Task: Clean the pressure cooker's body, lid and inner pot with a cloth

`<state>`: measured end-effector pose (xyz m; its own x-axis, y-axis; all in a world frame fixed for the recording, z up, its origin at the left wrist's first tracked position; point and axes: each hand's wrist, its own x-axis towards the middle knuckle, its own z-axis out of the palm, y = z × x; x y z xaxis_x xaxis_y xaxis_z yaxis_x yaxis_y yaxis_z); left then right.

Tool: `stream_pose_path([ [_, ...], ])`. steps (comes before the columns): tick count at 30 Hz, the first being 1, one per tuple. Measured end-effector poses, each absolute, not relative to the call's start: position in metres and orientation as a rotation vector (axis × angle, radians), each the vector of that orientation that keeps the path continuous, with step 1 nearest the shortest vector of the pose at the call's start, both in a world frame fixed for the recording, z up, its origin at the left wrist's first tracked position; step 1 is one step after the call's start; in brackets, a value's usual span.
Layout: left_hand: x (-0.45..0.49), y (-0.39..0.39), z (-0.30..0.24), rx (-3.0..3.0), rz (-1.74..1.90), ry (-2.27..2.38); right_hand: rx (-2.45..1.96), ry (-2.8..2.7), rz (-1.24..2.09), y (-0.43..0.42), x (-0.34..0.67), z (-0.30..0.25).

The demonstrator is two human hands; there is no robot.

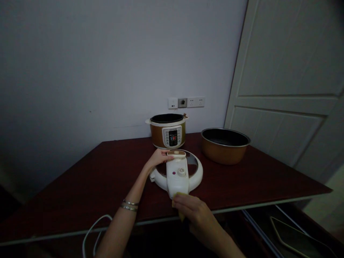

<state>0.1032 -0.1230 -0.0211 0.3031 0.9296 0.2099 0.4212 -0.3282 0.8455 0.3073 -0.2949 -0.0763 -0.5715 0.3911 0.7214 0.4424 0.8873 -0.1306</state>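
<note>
A white pressure-cooker lid (195, 177) with a broad white handle (176, 177) lies flat on the dark red table (80, 186). My left hand (158, 158) grips the lid's far left rim beside the handle's brown end. My right hand (192, 211) is closed on a yellow cloth (180, 195) pressed against the near end of the handle. Bracelets circle my left wrist.
The brown cooker base (168, 130) stands open by the wall under a row of sockets (186, 102). Its brown inner pot (224, 145) sits to the right. A white cable (92, 229) hangs over the table's front edge. A white door (290, 82) stands right.
</note>
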Motion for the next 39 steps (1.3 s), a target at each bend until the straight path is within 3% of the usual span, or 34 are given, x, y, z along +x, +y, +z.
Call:
stream_pose_path([
  [7, 0.105, -0.123, -0.021, 1.852, 0.944, 1.213, -0.771, -2.2, -0.314, -0.256, 0.271, -0.046],
  [20, 0.106, -0.13, -0.016, 1.905, 0.951, 1.202, -0.884, -2.107, -0.364, -0.273, 0.292, -0.089],
  [31, 0.103, -0.121, -0.022, 1.863, 0.943, 1.215, -1.125, -2.319, -0.23, -0.241, 0.237, -0.03],
  [39, 0.104, -0.122, -0.021, 1.844, 0.946, 1.242, -0.838, -2.154, -0.324, -0.27, 0.278, -0.08],
])
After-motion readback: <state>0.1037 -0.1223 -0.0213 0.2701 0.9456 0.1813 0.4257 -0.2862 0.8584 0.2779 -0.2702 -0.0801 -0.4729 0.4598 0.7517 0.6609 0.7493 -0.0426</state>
